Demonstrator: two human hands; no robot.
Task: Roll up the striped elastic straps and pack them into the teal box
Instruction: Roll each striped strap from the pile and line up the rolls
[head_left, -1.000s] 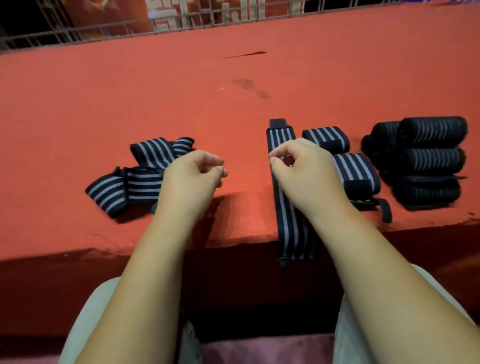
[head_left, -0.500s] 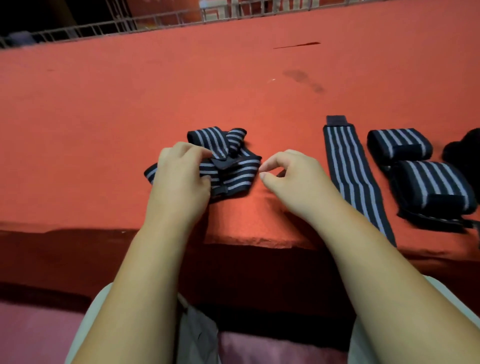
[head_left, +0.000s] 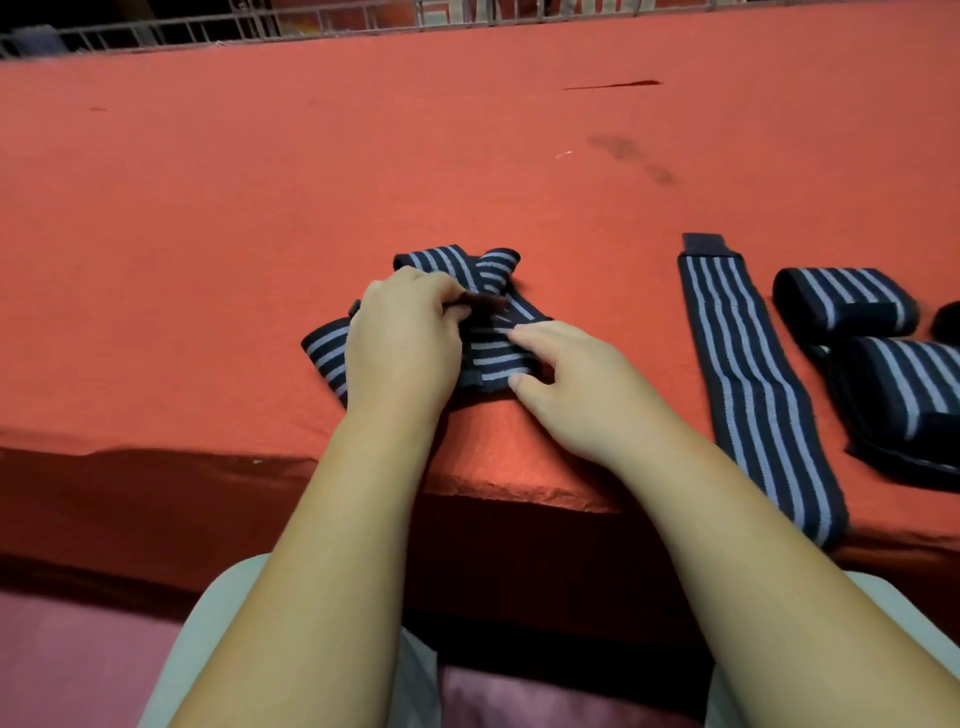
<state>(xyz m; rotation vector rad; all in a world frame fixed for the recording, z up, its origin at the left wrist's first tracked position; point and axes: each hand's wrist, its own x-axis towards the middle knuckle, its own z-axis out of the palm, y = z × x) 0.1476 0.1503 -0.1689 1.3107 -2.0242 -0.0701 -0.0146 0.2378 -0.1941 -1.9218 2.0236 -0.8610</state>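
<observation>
Untangling step; my left grip (head_left: 402, 348) pinches the tangled strap (head_left: 493, 358) by its tab; right grip (head_left: 566, 384) rests flat alongside; next I'd straighten, then roll.

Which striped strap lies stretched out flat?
The long strap lying right of the right hand, overhanging the table edge; the crumpled strap is bunched, the two rolled straps wound up.

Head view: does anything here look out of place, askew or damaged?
The middle strap is a crumpled heap. The long strap right of it lies askew, its near end hanging over the table edge. A dark stain marks the table farther back. No teal box is in view.
</observation>
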